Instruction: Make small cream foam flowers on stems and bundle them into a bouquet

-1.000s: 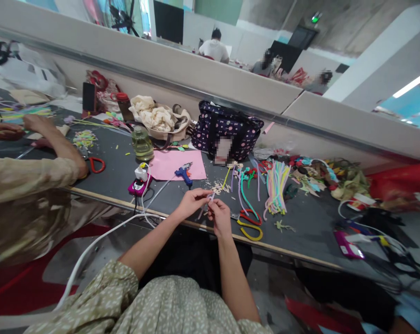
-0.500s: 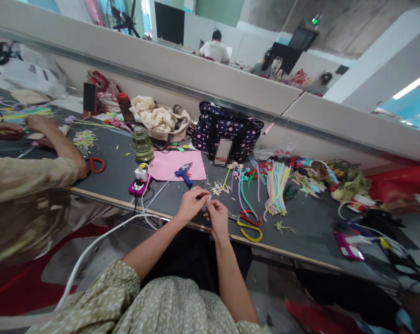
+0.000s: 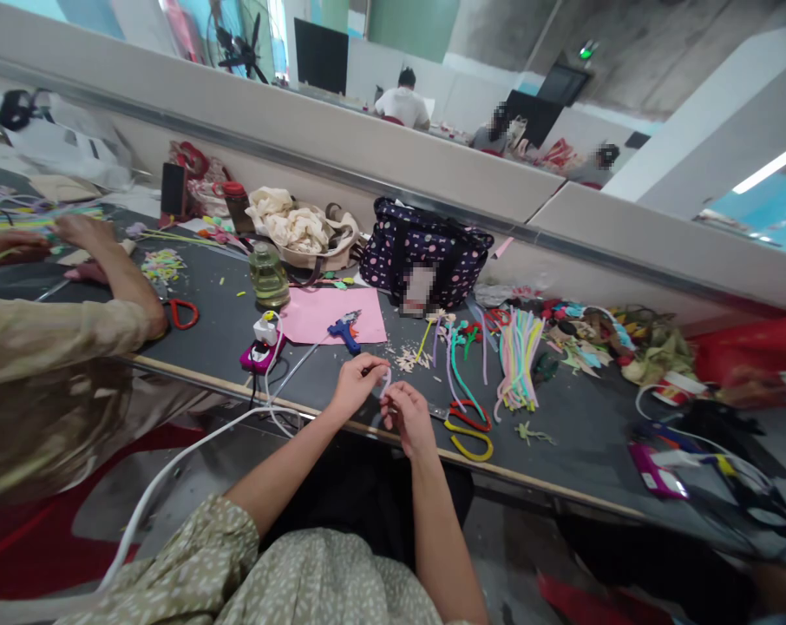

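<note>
Between my hands, near the table's front edge, is a short curved strip of pale purple pipe cleaner [image 3: 386, 382]. My left hand [image 3: 358, 382] pinches its upper end between thumb and fingers. The fingertips of my right hand [image 3: 407, 411] close on its lower end. Just beyond my left hand, a blue glue gun [image 3: 346, 331] lies on a pink sheet [image 3: 302, 314]. Scissors with red and yellow handles [image 3: 469, 441] rest right of my right hand. Small pale scraps [image 3: 411, 358] and a bundle of pastel pipe cleaners [image 3: 519, 358] lie farther right.
A dark patterned bag [image 3: 425, 252], a cloth bag [image 3: 302, 227] and a glass jar [image 3: 268, 276] stand behind. A magenta power strip [image 3: 258, 354] with white cables sits left. Another person's hand [image 3: 84, 233] is at the far left.
My hands have moved slightly apart, my right hand down and to the right, so more of the purple strip shows between them. The view has shifted a little.
</note>
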### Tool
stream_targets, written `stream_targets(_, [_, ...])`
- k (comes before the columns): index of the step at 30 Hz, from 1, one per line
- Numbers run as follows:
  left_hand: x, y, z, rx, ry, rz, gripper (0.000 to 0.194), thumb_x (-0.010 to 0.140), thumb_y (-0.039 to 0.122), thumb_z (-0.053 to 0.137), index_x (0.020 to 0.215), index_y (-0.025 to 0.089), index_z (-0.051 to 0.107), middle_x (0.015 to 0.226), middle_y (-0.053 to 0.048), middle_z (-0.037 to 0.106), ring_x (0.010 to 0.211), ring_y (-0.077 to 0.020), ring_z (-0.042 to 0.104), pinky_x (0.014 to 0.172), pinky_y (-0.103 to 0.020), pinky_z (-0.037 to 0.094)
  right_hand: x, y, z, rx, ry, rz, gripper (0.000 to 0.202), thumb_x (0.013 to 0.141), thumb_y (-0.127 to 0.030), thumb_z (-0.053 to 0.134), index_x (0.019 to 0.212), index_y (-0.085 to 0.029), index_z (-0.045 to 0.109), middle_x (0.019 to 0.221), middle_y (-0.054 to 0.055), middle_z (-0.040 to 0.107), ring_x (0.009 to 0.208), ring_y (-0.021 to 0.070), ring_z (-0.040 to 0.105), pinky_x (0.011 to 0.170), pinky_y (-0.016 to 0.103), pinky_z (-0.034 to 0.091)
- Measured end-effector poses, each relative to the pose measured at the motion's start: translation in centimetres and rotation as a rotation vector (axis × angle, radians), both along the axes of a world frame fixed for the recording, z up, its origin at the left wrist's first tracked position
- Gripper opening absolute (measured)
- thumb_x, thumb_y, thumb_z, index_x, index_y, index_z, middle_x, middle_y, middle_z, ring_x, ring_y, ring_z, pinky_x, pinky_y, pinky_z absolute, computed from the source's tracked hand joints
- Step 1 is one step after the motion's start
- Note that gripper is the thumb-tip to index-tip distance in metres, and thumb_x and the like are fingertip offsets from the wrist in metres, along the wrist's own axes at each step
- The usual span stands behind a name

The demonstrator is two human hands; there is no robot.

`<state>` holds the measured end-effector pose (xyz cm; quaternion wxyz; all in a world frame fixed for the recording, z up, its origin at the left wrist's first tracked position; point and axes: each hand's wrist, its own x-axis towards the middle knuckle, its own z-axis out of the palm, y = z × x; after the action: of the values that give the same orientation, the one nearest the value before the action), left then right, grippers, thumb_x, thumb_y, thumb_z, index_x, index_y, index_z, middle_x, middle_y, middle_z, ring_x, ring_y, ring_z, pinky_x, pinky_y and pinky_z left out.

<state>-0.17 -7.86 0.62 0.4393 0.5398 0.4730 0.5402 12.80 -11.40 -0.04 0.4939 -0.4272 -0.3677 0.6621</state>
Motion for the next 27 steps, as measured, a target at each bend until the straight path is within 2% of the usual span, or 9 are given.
stream_targets(3, [0.0, -0.2, 0.2, 0.037, 0.043, -0.020, 0.015, 0.077, 0.028, 0.062, 0.081, 0.017, 0.072, 0.078, -0.003, 0.064, 0.065, -0.0121, 0.058, 0.063, -0.023, 0.046, 0.1, 0.4, 0.1, 0.014, -0.002, -0.017, 0.026, 0.070, -0.039, 0.070, 0.079, -0.018, 0.058, 0.066, -0.001, 0.062, 0.048, 0.0082, 0.053, 0.035, 0.016, 0.037])
stream_targets(5, [-0.1, -0.4, 0.3, 0.024, 0.026, -0.079, 0.017, 0.076, 0.029, 0.064, 0.082, 0.016, 0.072, 0.078, -0.004, 0.065, 0.068, -0.0128, 0.059, 0.065, -0.024, 0.046, 0.1, 0.7, 0.0, 0.031, -0.030, -0.057, 0.027, 0.068, -0.039, 0.073, 0.078, -0.018, 0.059, 0.063, -0.002, 0.061, 0.046, 0.0074, 0.051, 0.036, 0.016, 0.037])
stream_targets(10, [-0.7, -0.5, 0.0, -0.170, -0.172, -0.296, 0.036, 0.069, 0.034, 0.073, 0.097, 0.012, 0.069, 0.072, -0.003, 0.065, 0.057, -0.0100, 0.055, 0.059, -0.023, 0.044, 1.2, 1.4, 0.3, 0.074, -0.216, -0.162, 0.027, 0.071, -0.043, 0.069, 0.073, -0.018, 0.060, 0.051, -0.006, 0.052, 0.038, 0.0052, 0.037, 0.036, 0.017, 0.026])
stream_targets(12, [-0.9, -0.5, -0.1, -0.220, -0.225, -0.323, 0.041, 0.066, 0.033, 0.076, 0.099, 0.010, 0.068, 0.070, -0.002, 0.064, 0.056, -0.0092, 0.054, 0.058, -0.022, 0.043, 1.7, 1.5, 0.9, 0.181, -0.390, -0.171, 0.025, 0.074, -0.043, 0.065, 0.072, -0.018, 0.061, 0.052, -0.006, 0.051, 0.042, 0.0071, 0.039, 0.041, 0.019, 0.029])
stream_targets(15, [-1.2, -0.6, -0.1, -0.281, -0.293, -0.368, 0.043, 0.065, 0.033, 0.077, 0.099, 0.009, 0.067, 0.068, -0.001, 0.064, 0.054, -0.0087, 0.054, 0.058, -0.023, 0.045, 2.4, 1.6, 2.1, 0.429, -0.717, -0.141, 0.024, 0.082, -0.039, 0.055, 0.072, -0.018, 0.061, 0.058, -0.003, 0.055, 0.054, 0.0113, 0.047, 0.054, 0.022, 0.036])
stream_targets(18, [-1.4, -0.7, 0.1, -0.314, -0.345, -0.417, 0.043, 0.063, 0.034, 0.078, 0.097, 0.008, 0.068, 0.068, -0.001, 0.063, 0.054, -0.0088, 0.054, 0.058, -0.024, 0.046, 2.8, 1.7, 3.1, 0.577, -0.951, -0.082, 0.023, 0.088, -0.033, 0.046, 0.078, -0.019, 0.061, 0.068, 0.000, 0.060, 0.064, 0.0141, 0.052, 0.062, 0.024, 0.036])
stream_targets(22, [-1.6, -0.8, 0.2, -0.336, -0.365, -0.457, 0.042, 0.063, 0.035, 0.078, 0.095, 0.008, 0.069, 0.070, -0.002, 0.063, 0.053, -0.0086, 0.053, 0.058, -0.024, 0.046, 3.0, 2.1, 3.3, 0.661, -1.085, -0.037, 0.021, 0.091, -0.029, 0.042, 0.083, -0.020, 0.059, 0.077, 0.002, 0.063, 0.071, 0.0160, 0.056, 0.067, 0.024, 0.037])
stream_targets(27, [-2.0, -0.7, -0.5, -0.369, -0.383, -0.514, 0.042, 0.065, 0.033, 0.078, 0.098, 0.009, 0.069, 0.066, -0.002, 0.061, 0.053, -0.0090, 0.054, 0.059, -0.025, 0.048, 3.2, 2.5, 3.4, 0.731, -1.131, -0.021, 0.021, 0.092, -0.028, 0.040, 0.083, -0.020, 0.058, 0.079, 0.004, 0.063, 0.075, 0.0175, 0.057, 0.069, 0.025, 0.038])
